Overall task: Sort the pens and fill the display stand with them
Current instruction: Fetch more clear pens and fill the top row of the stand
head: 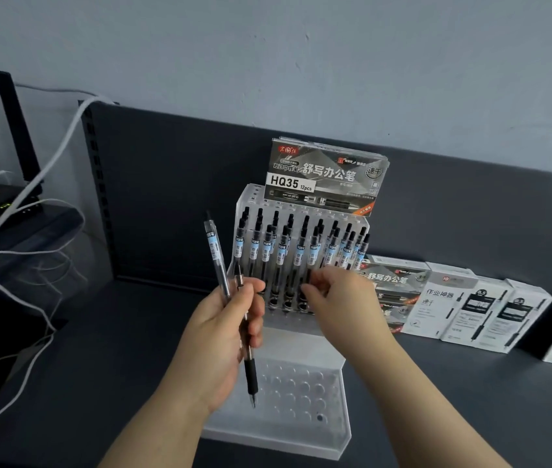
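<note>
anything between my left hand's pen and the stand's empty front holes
Nothing visible: the clear black-gripped pen in the left hand hangs tip-down by the empty front holes of the clear plastic stand; the right hand is higher up.

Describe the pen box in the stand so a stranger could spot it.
Find the clear stand in the middle of the dark shelf. At its top back, behind the rows of pens, stands a dark box. Unlike the boxes on the shelf to its right, it sits in the stand and shows a white HQ35 label.
</note>
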`<state>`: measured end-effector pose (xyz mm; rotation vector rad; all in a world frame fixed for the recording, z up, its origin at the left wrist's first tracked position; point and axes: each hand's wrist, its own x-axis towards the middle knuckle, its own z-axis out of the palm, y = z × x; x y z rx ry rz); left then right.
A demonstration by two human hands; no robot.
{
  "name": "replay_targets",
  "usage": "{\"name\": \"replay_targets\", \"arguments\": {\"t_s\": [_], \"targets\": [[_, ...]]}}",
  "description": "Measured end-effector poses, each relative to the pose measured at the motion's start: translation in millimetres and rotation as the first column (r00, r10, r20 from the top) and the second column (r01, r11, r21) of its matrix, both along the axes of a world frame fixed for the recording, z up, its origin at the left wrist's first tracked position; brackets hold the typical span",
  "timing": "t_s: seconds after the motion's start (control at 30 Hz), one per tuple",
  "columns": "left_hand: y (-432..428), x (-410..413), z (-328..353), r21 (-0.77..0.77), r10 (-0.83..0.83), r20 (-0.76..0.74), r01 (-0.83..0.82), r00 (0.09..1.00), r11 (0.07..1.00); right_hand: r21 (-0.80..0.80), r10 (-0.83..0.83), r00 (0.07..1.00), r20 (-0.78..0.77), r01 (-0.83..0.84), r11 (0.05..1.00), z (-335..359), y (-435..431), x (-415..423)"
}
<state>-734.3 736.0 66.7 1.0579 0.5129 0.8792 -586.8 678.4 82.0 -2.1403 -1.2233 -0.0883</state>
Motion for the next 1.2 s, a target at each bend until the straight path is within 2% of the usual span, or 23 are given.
{"name": "replay_targets", "arguments": {"t_s": [0.33,0.4,0.47,0.57,0.63,0.77,0.87,0.97,1.03,1.2], "targets": [[-6.0,11.8,1.7,-0.017,-0.012,0.06,0.013,0.998,1.0,-0.049,-0.003,1.0,0.029,0.004,0.999,5.8,-6.6,-1.5],[-8.0,12.8,2.1,-0.018,-0.023,0.088,0.025,0.996,1.0,0.06,0.028,0.999,-0.042,-0.026,0.998,6.8,-15.5,-5.7],[-10.4,14.1,3.2,-0.021,-0.028,0.115,0.03,0.993,0.999,0.116,0.143,0.976,-0.164,-0.125,0.985,9.2,-26.2,-14.2],[-15.6,18.0,3.8,-0.035,-0.057,0.134,0.063,0.989,0.997,0.052,0.372,0.833,-0.41,-0.385,0.921,13.0,-38.2,-27.1],[-19.1,20.9,3.6,-0.029,-0.086,0.128,0.09,0.988,0.996,0.03,0.425,0.78,-0.458,-0.465,0.885,10.0,-41.1,-29.2],[-23.2,22.9,3.1,0.033,-0.095,0.093,0.092,0.991,0.995,0.106,0.391,0.768,-0.507,-0.394,0.913,6.3,-43.4,-22.0],[-19.3,20.4,-0.2,0.094,0.004,0.029,-0.006,1.0,0.996,0.228,0.294,0.796,-0.529,-0.201,0.953,12.2,-41.8,-9.6],[-17.1,16.7,-2.9,0.158,0.052,-0.056,-0.043,0.997,0.986,0.331,0.178,0.858,-0.482,-0.01,0.944,19.0,-34.7,4.9],[-16.6,15.3,-4.7,0.189,0.052,-0.098,-0.032,0.994,0.981,0.349,0.119,0.878,-0.463,0.057,0.935,20.1,-29.6,10.7],[-17.1,10.8,-5.3,0.232,0.018,-0.128,0.012,0.992,0.973,0.321,0.035,0.921,-0.389,0.1,0.942,12.6,-22.5,15.5]]}}
